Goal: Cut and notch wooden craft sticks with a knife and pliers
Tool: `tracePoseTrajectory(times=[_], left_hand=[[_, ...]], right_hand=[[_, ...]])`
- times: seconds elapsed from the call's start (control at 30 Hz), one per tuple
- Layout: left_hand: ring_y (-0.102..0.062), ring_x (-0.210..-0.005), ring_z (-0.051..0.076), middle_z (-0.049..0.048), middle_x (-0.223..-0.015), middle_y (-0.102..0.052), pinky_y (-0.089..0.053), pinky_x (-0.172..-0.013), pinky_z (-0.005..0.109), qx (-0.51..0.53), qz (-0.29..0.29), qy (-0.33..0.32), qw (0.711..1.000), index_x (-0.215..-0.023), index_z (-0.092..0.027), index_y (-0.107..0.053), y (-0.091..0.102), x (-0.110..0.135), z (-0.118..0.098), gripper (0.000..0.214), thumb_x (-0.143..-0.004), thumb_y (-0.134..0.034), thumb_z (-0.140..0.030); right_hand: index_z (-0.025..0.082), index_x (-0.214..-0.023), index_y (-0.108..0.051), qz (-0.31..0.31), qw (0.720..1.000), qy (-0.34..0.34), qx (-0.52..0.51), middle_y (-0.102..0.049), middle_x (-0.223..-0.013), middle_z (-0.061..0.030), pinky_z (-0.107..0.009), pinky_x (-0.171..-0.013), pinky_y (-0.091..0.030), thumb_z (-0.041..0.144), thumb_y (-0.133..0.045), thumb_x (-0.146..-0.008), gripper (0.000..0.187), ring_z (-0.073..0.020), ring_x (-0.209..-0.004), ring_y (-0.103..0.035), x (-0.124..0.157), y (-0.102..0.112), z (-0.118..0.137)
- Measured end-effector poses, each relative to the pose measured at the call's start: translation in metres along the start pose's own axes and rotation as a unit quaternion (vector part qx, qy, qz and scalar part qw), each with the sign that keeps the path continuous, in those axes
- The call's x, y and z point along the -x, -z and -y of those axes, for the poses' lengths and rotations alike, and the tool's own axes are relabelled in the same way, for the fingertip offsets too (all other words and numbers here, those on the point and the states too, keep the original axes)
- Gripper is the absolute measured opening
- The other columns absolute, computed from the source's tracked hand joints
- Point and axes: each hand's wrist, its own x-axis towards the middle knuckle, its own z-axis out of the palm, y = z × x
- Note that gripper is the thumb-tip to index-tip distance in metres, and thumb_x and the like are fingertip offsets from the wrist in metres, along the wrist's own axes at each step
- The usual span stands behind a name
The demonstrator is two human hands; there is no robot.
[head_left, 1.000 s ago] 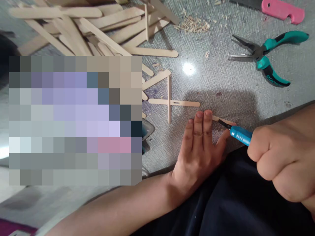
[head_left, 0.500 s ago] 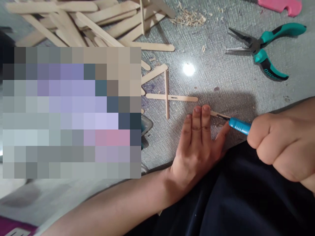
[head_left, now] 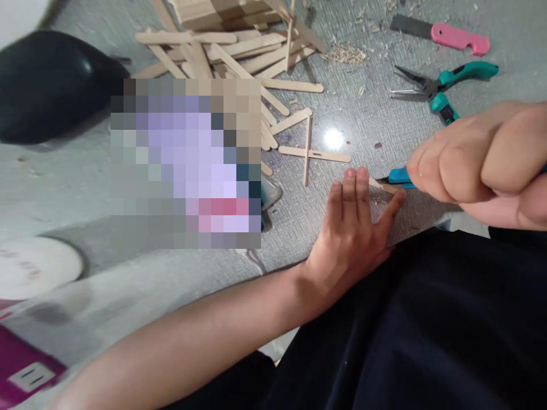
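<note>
My left hand (head_left: pixel 350 222) lies flat at the table's near edge, fingers stretched out and thumb spread to the right. Its fingers and thumb press down a wooden craft stick (head_left: pixel 388 187), part of which is hidden under the fingers. In my closed right hand (head_left: pixel 474 162) is a blue utility knife (head_left: pixel 398 177). The knife's dark blade rests at the stick, close to my left fingertips, between them and the thumb. Just beyond, a craft stick with a small slot (head_left: pixel 335 155) lies crossed by a narrow stick (head_left: pixel 306 168).
Craft sticks (head_left: pixel 243 48) are heaped at the back beside wood shavings (head_left: pixel 348 54). Teal-handled pliers (head_left: pixel 433 88) lie open at the right, below a pink-handled tool (head_left: pixel 459 39). A black rounded object (head_left: pixel 55 85) is at the left. A blurred patch hides the area left of centre.
My right hand has moved up, and the knife's blade has shifted left along the stick toward my left fingertips. The left hand keeps pressing. The view has shifted, showing more of the left side.
</note>
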Motion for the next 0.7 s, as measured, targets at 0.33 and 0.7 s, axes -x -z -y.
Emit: tracePoseTrajectory(times=[0.33,0.7], left_hand=[[-0.047,-0.174,0.064,0.0383,-0.19,-0.041,-0.048,-0.138,0.077,0.015,-0.004,-0.006,1.0,-0.192,-0.023,-0.034,-0.01,0.002,0.005,0.133,-0.088,-0.102,-0.07],[-0.043,-0.177,0.063,0.034,-0.191,-0.042,-0.042,-0.141,0.075,0.021,0.068,0.027,0.997,-0.192,-0.026,-0.038,0.0,-0.009,0.005,0.13,-0.088,-0.099,-0.075]], right_hand=[[0.023,-0.072,-0.045,-0.03,0.995,0.021,-0.091,-0.039,-0.057,0.0133,-0.024,-0.053,-0.033,0.038,-0.065,-0.123,0.057,-0.0027,-0.05,-0.036,-0.045,-0.018,0.032],[0.025,-0.071,-0.034,0.032,0.995,0.078,-0.051,-0.031,-0.065,0.0094,-0.021,-0.054,-0.032,0.063,-0.036,-0.129,0.069,-0.0016,-0.057,-0.033,-0.077,-0.041,0.046]])
